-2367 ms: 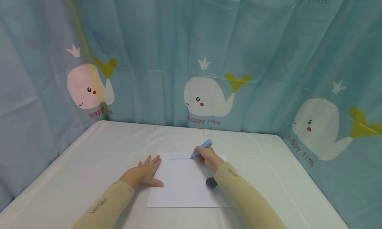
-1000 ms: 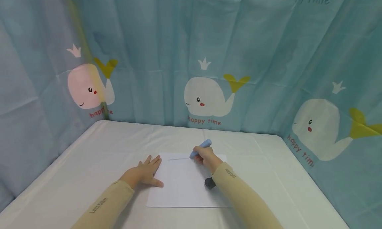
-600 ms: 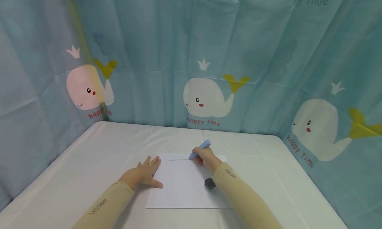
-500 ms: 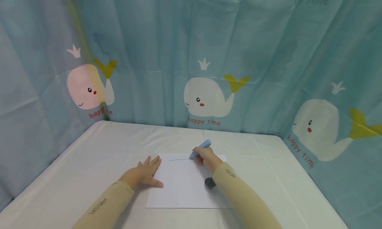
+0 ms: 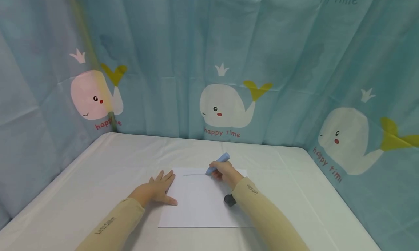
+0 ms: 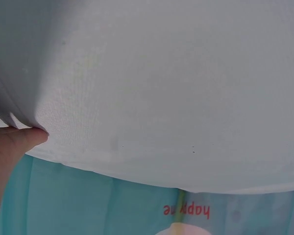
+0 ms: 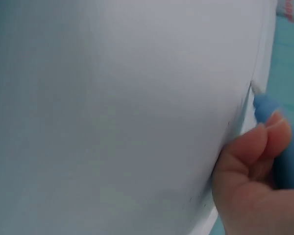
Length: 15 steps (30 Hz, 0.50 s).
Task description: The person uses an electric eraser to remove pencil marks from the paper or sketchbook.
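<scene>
A sheet of white paper (image 5: 199, 207) lies on the white-covered table. My left hand (image 5: 156, 190) rests on its left edge, fingers spread and thumb on the sheet. My right hand (image 5: 226, 172) pinches a light blue marker (image 5: 224, 157) near the top of the sheet, its barrel leaning to the upper right. The marker's tip meets the right end of a thin blue line (image 5: 193, 175). In the right wrist view the thumb and fingers press around the blue marker (image 7: 289, 161), its pale tip at the paper. The left wrist view shows only part of the left hand (image 6: 12, 142).
A white cloth covers the table (image 5: 278, 207), which reaches beyond the paper on all sides. A dark round object (image 5: 230, 200) sits by the right sleeve, partly hidden under it. Behind the table hangs a blue curtain (image 5: 157, 105) with whale prints.
My right hand and the marker have shifted slightly left along the blue line. My left hand stays in place on the paper's edge; the whole head view has drifted a little.
</scene>
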Tool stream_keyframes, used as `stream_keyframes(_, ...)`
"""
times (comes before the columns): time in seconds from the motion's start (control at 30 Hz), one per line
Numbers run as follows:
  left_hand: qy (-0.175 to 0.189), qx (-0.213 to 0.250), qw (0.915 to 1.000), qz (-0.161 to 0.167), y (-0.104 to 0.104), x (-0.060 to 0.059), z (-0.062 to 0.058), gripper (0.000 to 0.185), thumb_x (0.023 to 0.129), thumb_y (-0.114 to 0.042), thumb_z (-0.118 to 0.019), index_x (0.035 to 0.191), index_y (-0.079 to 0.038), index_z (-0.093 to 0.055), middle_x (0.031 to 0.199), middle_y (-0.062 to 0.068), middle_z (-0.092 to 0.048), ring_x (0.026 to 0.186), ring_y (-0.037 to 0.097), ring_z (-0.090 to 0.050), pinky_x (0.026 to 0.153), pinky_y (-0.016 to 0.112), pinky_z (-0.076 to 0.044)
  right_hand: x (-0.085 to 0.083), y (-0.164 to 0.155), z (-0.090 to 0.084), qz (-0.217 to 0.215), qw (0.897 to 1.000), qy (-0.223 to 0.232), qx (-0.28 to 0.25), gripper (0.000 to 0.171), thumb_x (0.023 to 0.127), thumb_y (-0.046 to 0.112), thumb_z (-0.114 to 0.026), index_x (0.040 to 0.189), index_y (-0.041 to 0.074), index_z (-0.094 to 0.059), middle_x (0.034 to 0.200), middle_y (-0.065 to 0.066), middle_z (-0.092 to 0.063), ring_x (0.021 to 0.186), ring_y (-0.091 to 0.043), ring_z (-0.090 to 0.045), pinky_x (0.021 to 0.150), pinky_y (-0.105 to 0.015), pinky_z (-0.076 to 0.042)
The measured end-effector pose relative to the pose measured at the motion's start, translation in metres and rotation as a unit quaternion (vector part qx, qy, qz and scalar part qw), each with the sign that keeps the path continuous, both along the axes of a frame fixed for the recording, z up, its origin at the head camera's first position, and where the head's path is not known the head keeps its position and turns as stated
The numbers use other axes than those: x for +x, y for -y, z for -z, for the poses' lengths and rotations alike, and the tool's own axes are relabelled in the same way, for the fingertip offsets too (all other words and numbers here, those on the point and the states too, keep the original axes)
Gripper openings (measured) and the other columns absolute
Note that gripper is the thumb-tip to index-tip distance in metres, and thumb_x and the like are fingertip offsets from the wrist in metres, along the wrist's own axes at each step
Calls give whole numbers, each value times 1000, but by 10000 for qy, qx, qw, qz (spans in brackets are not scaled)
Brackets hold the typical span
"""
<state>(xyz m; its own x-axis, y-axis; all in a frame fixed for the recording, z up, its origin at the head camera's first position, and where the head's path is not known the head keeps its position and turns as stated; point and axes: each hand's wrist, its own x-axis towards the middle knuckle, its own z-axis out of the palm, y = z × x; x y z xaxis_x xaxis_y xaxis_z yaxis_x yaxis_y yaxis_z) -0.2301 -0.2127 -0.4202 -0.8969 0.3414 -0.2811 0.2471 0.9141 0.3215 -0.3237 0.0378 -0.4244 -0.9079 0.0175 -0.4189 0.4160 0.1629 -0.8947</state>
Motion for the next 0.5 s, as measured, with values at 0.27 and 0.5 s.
stream_keyframes(0.27,0,35,10000,11,1,2,-2,109,75,-55,-77,148,7,-26,157,26,-14,141,54,-4,104,74,-10,-1,-1,1,-114,9999,-9,-54,30,86,11,-68,106,-8,-57,63,-5,-57,51,-11,-51,52,-21,-44)
stream_keyframes(0.5,-22,31,10000,-22,1,0,1,108,74,-55,-77,149,6,-27,158,25,-15,141,53,-4,105,73,-10,0,-1,1,7,9997,-40,-250,29,88,10,-66,107,-7,-54,64,-5,-56,51,-10,-50,51,-20,-44)
